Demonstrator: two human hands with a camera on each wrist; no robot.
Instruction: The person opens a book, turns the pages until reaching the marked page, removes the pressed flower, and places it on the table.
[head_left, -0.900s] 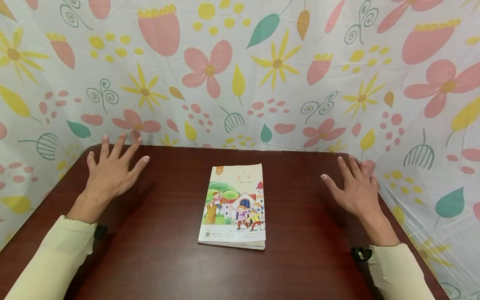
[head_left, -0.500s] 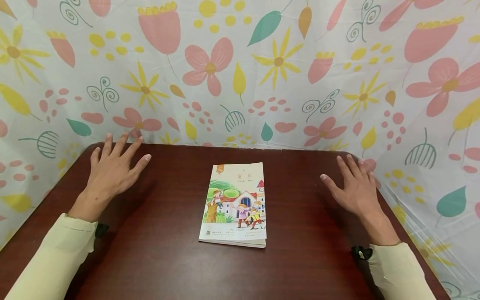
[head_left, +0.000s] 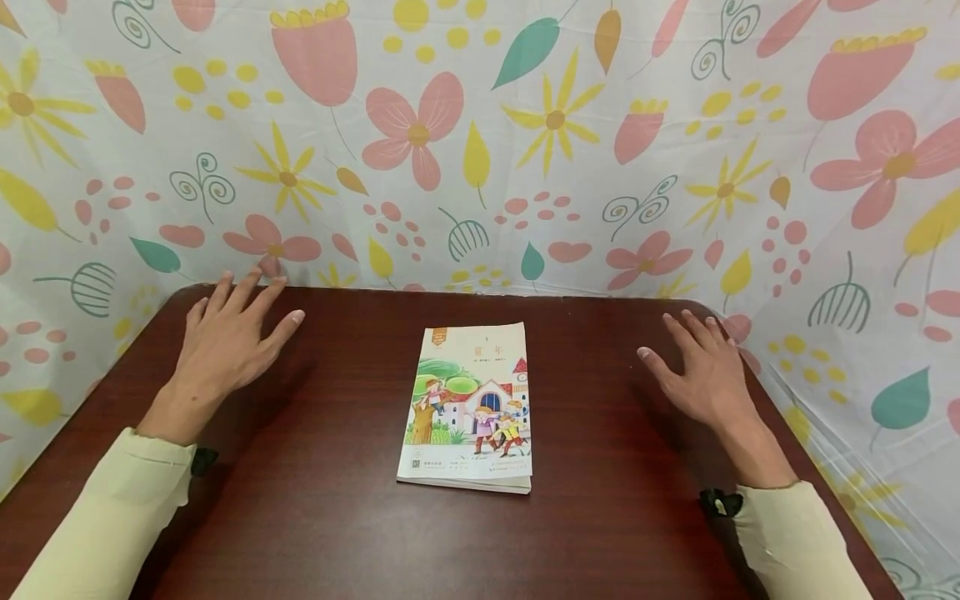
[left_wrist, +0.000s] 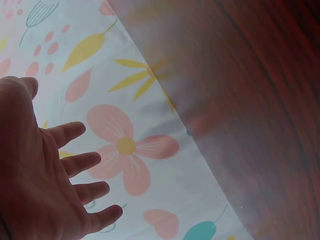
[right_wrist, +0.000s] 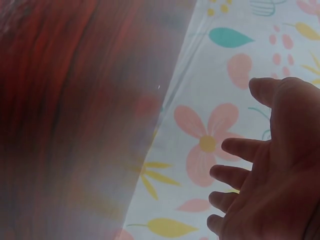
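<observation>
A thin paperback book (head_left: 468,408) with an illustrated cover of children, a tree and a house lies flat, face up, around the middle of the table. To its left, with fingers spread, is my left hand (head_left: 225,346), holding nothing. My right hand (head_left: 705,375) is on the other side, fingers extended and also without anything in it. Both hands are well apart from the book. In the left wrist view the left hand (left_wrist: 45,175) shows its palm side and separated fingers; the right wrist view shows the right hand (right_wrist: 275,160) likewise.
The dark reddish-brown wooden table (head_left: 337,533) has rounded far corners. Behind it and along its sides hangs a white curtain (head_left: 480,150) printed with flowers and leaves. A small black object (head_left: 722,503) sits at the right cuff.
The right hand has shifted slightly left, its fingers a little more bent. The left hand's fingers have moved slightly. The book stays where it was.
</observation>
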